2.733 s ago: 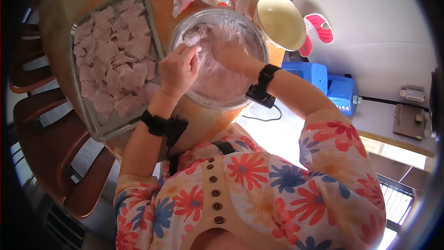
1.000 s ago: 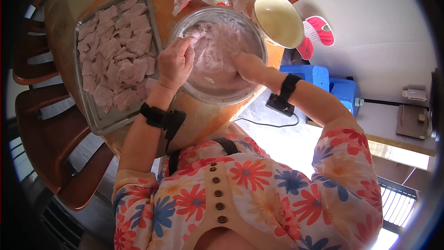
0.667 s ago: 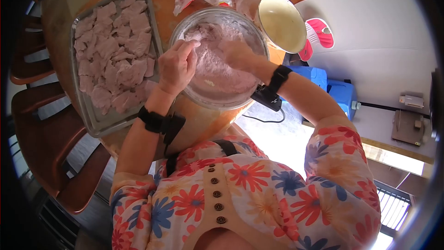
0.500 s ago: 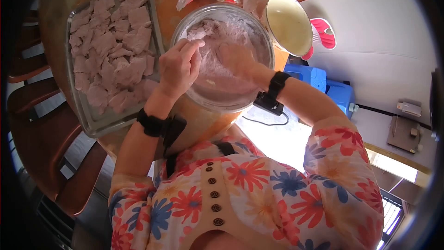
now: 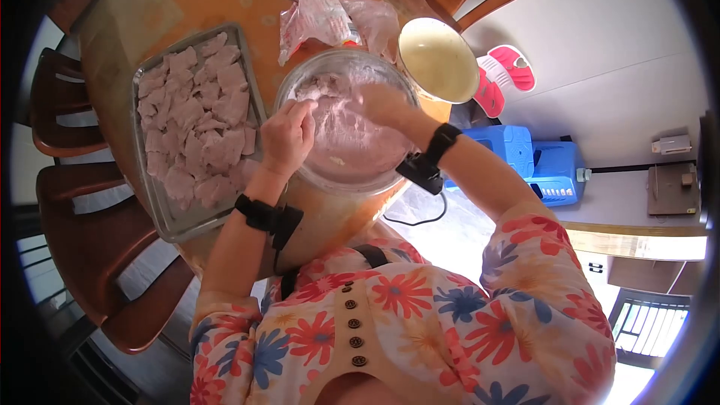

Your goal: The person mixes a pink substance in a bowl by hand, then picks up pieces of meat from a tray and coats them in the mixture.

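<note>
A clear round bowl (image 5: 341,184) holds pale powder (image 5: 349,131) that looks like flour, with lumpy pieces of meat (image 5: 322,88) toward its far left side. My left hand (image 5: 287,135) is at the bowl's left rim, its fingers curled and pressed together; what they grip, if anything, is hidden. Inside the bowl, over the powder, my right hand (image 5: 381,105) has its fingers bent downward and partly out of sight. Left of the bowl, a metal tray (image 5: 180,226) carries many flat, coated slices of meat (image 5: 199,120).
Behind the bowl lie plastic bags (image 5: 319,22) with powder. A cream-coloured basin (image 5: 439,60) stands at the table's right edge. Wooden chairs (image 5: 82,229) line the left side. Blue containers (image 5: 555,172) and a pink-and-white object (image 5: 504,79) are off to the right.
The view has shifted, showing more of the table's far side. My left hand has drawn back slightly to the bowl's rim. My right hand has lifted a little within the bowl.
</note>
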Motion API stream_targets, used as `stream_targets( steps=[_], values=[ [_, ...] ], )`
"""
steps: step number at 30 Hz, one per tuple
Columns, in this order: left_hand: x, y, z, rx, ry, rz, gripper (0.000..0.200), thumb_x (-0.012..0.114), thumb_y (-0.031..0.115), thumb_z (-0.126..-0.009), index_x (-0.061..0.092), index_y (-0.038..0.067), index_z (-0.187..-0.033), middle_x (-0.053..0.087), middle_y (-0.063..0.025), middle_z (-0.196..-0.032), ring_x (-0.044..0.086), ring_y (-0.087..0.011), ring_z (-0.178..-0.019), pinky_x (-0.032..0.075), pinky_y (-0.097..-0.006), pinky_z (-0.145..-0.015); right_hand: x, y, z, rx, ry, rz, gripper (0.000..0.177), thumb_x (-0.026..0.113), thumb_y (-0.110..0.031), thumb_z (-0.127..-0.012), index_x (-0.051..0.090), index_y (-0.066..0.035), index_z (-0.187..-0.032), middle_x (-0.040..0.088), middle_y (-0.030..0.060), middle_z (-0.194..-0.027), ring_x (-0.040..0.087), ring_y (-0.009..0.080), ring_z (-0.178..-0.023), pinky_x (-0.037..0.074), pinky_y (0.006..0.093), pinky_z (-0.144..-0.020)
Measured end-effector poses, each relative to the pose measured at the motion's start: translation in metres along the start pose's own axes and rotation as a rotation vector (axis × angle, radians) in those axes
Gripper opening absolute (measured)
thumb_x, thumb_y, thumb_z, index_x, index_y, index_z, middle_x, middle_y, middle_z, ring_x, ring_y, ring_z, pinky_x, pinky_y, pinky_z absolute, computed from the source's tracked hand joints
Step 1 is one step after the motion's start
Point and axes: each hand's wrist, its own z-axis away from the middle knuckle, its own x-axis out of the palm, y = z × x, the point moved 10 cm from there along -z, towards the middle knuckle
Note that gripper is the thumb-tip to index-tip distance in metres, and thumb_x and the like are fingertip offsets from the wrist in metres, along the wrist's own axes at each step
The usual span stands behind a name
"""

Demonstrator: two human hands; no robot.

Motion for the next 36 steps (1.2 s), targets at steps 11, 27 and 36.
stream_targets(
  steps=[11, 27, 36],
  values=[
    [0.005, 0.000, 0.001, 0.021, -0.017, -0.044, 0.018, 0.057, 0.002, -0.075, 0.063, 0.011, -0.089, 0.060, -0.0074, -0.078, 0.060, -0.0274, -0.066, 0.048, -0.0355, -0.058, -0.013, -0.023, 0.033, -0.224, 0.160, -0.189, 0.050, 0.066, -0.024, -0.074, 0.055, -0.016, -0.121, 0.056, 0.0174, -0.118, 0.054, 0.0351, -0.106, 0.043, 0.0421, -0.088],
    [0.005, 0.001, 0.000, 0.012, -0.033, -0.062, 0.016, 0.058, 0.005, -0.076, 0.063, 0.012, -0.089, 0.060, -0.0070, -0.076, 0.059, -0.0274, -0.065, 0.048, -0.0359, -0.057, 0.039, -0.004, 0.050, -0.120, -0.026, 0.115, 0.028, 0.064, -0.029, -0.079, 0.063, -0.006, -0.094, 0.064, 0.0179, -0.093, 0.061, 0.0365, -0.089, 0.047, 0.0443, -0.077],
    [0.002, 0.000, 0.000, -0.049, -0.030, -0.037, 0.013, 0.059, 0.007, -0.075, 0.062, 0.012, -0.087, 0.060, -0.0052, -0.077, 0.060, -0.0263, -0.066, 0.049, -0.0356, -0.057, -0.010, -0.022, 0.021, -0.270, 0.208, -0.069, 0.026, 0.055, -0.028, -0.084, 0.063, -0.007, -0.098, 0.064, 0.0192, -0.081, 0.062, 0.0366, -0.074, 0.048, 0.0436, -0.072]
  ],
)
